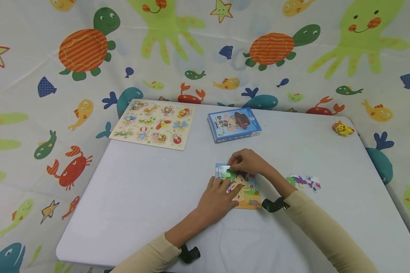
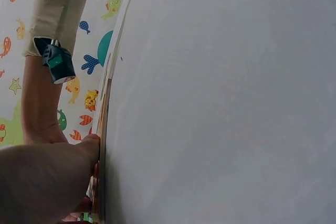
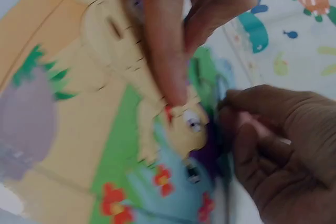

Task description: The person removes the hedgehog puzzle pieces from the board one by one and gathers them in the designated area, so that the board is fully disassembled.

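A picture puzzle [image 1: 253,201] with a cartoon animal, red flowers and a blue and orange border lies flat on the white table. My left hand [image 1: 216,195] rests on its left side, fingers spread across the picture. In the right wrist view, one left finger [image 3: 165,40] presses straight down beside the animal's face. At the top edge, my right hand [image 1: 247,161] pinches a puzzle piece between thumb and fingertips, which mostly hide it. Two joined loose pieces [image 1: 302,181], purple, green and white, lie right of the puzzle, beyond the right forearm.
A wooden peg board with insects [image 1: 152,123] lies at the back left. Beside it is a blue box [image 1: 234,125] with a hat printed on it. A small yellow toy [image 1: 343,129] sits at the back right corner. Behind the table hangs a sea-animal cloth [image 1: 191,49].
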Demonstrator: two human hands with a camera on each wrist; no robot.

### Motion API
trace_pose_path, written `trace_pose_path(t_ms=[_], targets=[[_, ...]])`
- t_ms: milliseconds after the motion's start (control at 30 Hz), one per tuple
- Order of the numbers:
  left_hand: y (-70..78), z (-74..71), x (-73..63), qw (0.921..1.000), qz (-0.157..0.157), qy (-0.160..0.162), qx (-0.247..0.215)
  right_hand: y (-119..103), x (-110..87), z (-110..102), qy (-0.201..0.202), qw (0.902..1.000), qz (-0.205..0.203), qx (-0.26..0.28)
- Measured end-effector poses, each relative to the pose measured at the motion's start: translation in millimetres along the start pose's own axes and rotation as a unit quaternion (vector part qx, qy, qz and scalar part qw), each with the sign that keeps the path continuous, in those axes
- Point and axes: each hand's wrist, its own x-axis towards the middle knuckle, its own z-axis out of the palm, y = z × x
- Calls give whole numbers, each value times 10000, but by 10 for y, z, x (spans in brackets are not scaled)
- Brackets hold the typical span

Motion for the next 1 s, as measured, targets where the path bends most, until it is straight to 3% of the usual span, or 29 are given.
trace_pose_path(t_ms=[333, 467, 667, 800, 1000], targets=[[20, -27, 40, 9999, 81, 21, 66, 120, -76, 42, 442, 9958, -14, 799], [35, -30, 46, 9999, 63, -74, 60, 156, -100, 24, 590, 9919, 220, 1105], [39, 7, 37, 9999, 61, 107, 25, 265, -195, -113, 1030, 9834, 581, 1374], [23, 2, 32, 10000, -12, -19, -54, 373, -407, -302, 1262, 9768, 772, 1548], [-8, -21, 17, 9996, -97, -256, -121, 649, -944, -577, 1471, 9678, 1231, 1631]])
